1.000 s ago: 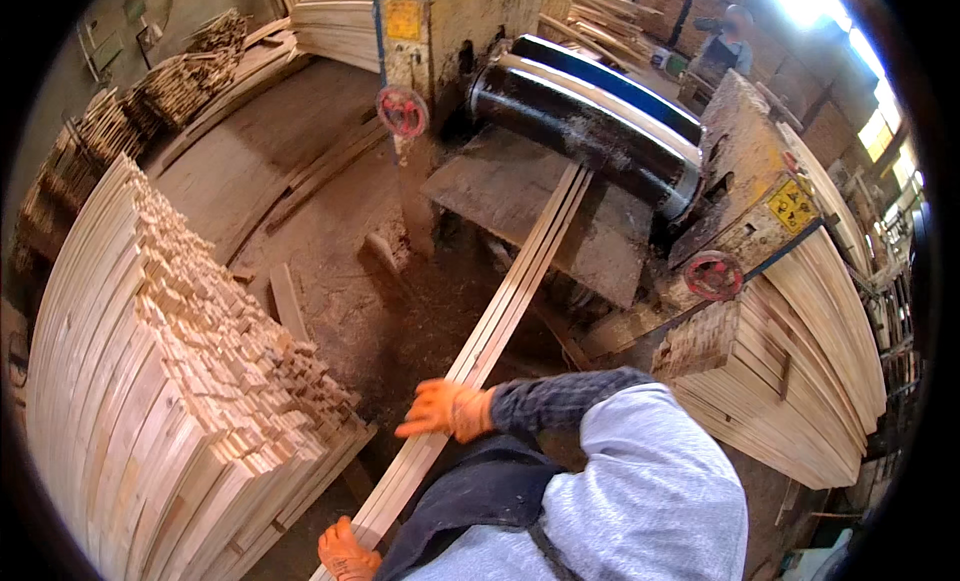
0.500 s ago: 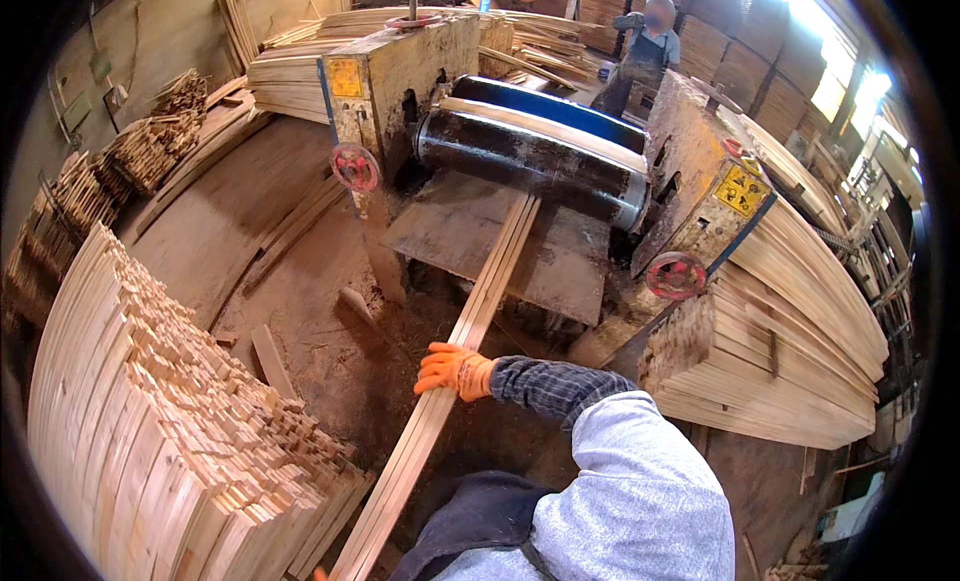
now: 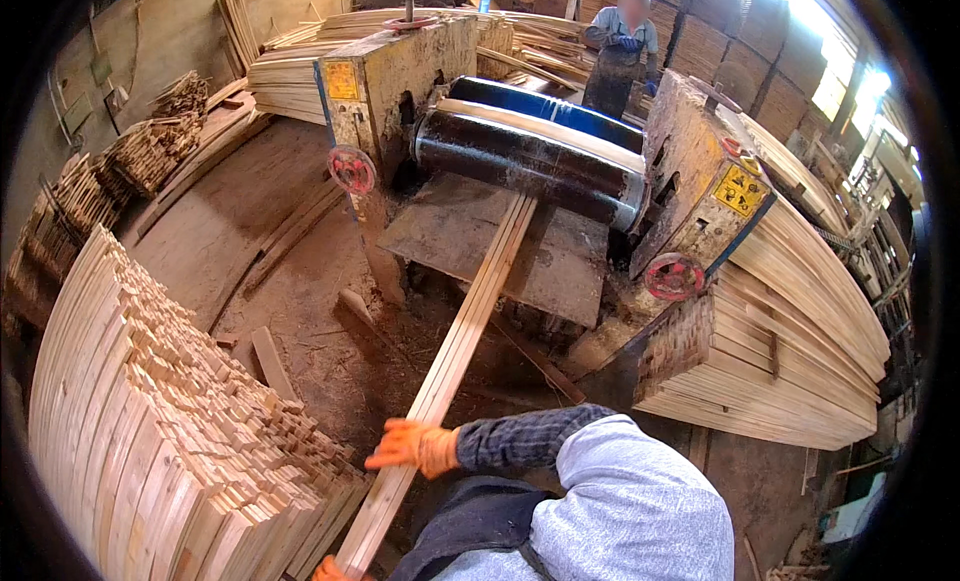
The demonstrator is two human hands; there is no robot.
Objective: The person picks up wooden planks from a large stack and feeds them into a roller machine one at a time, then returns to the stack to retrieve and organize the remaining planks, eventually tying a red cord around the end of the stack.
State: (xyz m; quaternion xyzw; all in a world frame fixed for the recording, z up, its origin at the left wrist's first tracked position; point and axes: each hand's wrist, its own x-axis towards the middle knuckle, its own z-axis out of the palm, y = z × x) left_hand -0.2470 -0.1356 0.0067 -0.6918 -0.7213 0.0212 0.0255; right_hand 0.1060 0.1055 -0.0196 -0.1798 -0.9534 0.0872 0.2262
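Observation:
A few long, pale wooden strips (image 3: 468,326) lie side by side, running from the lower edge up to the dark roller of a machine. My right hand (image 3: 415,447), in an orange glove, lies across the top of the strips near their close end, its fingers stretched out and a little apart. At the lower edge my left hand (image 3: 338,570), gloved in orange too, is wrapped around the near end of the strips. Most of it is cut off by the picture's edge. The far ends of the strips are hidden beneath the roller (image 3: 530,166), above a metal plate (image 3: 430,231).
Stacked strips stand at the left (image 3: 150,421) and in a large pile at the right (image 3: 760,371). Red handwheels (image 3: 675,275) stick out from the machine's side frames. Behind the machine stands a co-worker (image 3: 620,56). Loose wood offcuts (image 3: 272,363) lie on the dusty floor.
My right hand has slid back along the strips toward me, its fingers now straighter. More of my left hand shows at the lower edge. The co-worker now stands more upright, farther left.

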